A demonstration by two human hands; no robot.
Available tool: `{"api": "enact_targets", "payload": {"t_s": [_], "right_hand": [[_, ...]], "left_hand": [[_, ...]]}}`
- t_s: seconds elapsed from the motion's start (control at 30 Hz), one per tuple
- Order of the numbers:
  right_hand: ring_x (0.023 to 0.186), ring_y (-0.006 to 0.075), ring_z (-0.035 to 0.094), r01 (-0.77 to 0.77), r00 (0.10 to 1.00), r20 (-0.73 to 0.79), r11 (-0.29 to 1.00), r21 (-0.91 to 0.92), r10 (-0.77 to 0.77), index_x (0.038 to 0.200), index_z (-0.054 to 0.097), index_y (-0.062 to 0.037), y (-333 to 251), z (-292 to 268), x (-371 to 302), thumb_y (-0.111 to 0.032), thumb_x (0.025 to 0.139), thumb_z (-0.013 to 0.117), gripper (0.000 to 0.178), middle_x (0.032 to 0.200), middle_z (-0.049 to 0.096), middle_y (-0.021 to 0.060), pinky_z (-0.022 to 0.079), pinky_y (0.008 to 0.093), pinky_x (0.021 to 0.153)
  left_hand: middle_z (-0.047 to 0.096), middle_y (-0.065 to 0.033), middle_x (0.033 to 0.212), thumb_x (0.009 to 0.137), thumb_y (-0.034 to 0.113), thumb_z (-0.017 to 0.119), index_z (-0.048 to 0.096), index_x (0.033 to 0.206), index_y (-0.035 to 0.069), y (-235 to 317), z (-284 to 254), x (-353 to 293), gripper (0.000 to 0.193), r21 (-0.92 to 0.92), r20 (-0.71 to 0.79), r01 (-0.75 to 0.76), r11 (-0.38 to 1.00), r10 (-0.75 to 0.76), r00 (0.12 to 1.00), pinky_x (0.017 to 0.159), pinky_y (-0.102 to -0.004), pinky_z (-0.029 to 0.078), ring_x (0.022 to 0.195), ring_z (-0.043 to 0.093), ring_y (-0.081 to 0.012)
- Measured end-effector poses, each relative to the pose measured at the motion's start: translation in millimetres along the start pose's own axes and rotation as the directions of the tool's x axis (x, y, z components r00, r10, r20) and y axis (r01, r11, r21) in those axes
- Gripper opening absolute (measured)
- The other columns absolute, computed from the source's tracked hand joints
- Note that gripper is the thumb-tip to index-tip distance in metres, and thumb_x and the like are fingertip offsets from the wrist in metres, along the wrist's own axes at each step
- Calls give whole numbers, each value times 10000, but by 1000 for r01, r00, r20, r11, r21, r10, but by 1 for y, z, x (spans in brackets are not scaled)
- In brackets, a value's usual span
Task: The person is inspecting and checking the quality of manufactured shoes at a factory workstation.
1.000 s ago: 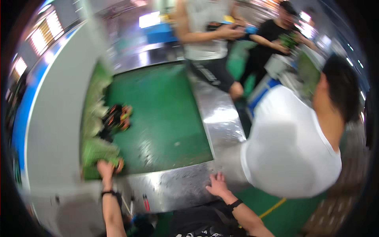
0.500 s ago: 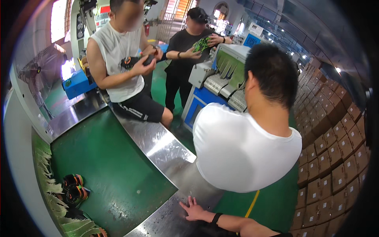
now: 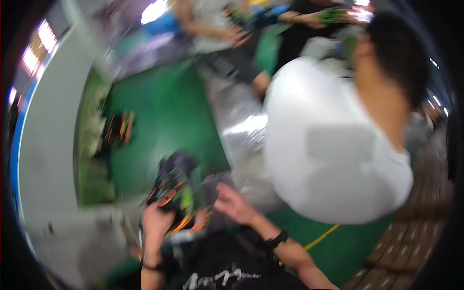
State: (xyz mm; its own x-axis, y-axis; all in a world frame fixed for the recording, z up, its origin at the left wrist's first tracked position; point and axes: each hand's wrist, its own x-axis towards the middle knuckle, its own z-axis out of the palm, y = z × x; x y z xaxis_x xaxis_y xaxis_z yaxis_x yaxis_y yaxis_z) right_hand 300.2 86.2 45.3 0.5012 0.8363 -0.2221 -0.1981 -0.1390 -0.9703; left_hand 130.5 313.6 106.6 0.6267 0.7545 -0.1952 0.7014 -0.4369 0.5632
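Close to me lies a smeared cluster of black shoes (image 3: 176,191) with orange and bright green trim, at the near edge of the metal bench. My left hand (image 3: 157,223) is closed against the orange-edged side of a shoe; motion blur hides its exact grip. To the right of the shoes, my right hand (image 3: 234,204) is empty, fingers stretched forward over the metal bench (image 3: 246,166). More black and orange shoes (image 3: 121,128) sit beside the fringed curtain at the left.
A green surface (image 3: 164,116) stretches between the fringed curtain (image 3: 94,140) and the bench. A person in white (image 3: 333,145) is close on my right. Across from me, one person sits and another holds a green-patterned object (image 3: 333,17). Cartons (image 3: 401,246) are stacked at right.
My view has swung down toward my lap and blurred. My left hand has come into view at the near shoes. My right hand has lifted off the metal bench.
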Motion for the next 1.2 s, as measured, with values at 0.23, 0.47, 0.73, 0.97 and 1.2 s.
{"api": "enact_targets", "payload": {"t_s": [0.23,0.47,0.73,0.97,1.2], "right_hand": [[1372,379,337,-111,981,92,891,-440,168,1451,201,53,36,-13,-20,-222,723,783,971,1467,312,265,327,411,1109],[1153,451,535,-14,999,-46,806,-592,-16,1444,265,30,60,-26,-31,65,714,606,806,1231,558,295,459,446,960],[1111,446,559,-102,994,-98,697,-710,46,1419,344,-30,37,-24,-21,69,730,609,744,1195,577,281,472,460,937],[1029,454,593,-157,985,-160,697,-700,61,1384,389,3,46,-27,-9,9,717,594,698,1034,630,286,493,441,873],[1033,433,611,-164,984,-157,757,-633,81,1351,433,40,4,-15,-7,38,646,497,708,1049,635,279,490,411,894]], "left_hand": [[660,-217,788,767,331,694,587,894,4,46,122,-73,367,247,215,-10,969,-45,976,802,-462,449,815,646,-369],[659,-194,889,828,282,663,566,940,7,25,132,-130,313,134,368,-9,991,-41,929,821,-463,414,905,622,-359],[678,-173,879,874,290,637,662,1024,27,-2,65,-107,304,-315,605,-70,946,257,754,761,-411,510,854,661,-342],[663,-118,799,864,116,663,638,904,11,-35,40,-51,115,-501,553,147,853,185,812,692,-319,511,745,667,-215],[655,-104,1070,886,130,663,546,1165,15,-38,37,-30,323,-685,448,288,669,74,891,838,-350,497,997,632,-207]]}}
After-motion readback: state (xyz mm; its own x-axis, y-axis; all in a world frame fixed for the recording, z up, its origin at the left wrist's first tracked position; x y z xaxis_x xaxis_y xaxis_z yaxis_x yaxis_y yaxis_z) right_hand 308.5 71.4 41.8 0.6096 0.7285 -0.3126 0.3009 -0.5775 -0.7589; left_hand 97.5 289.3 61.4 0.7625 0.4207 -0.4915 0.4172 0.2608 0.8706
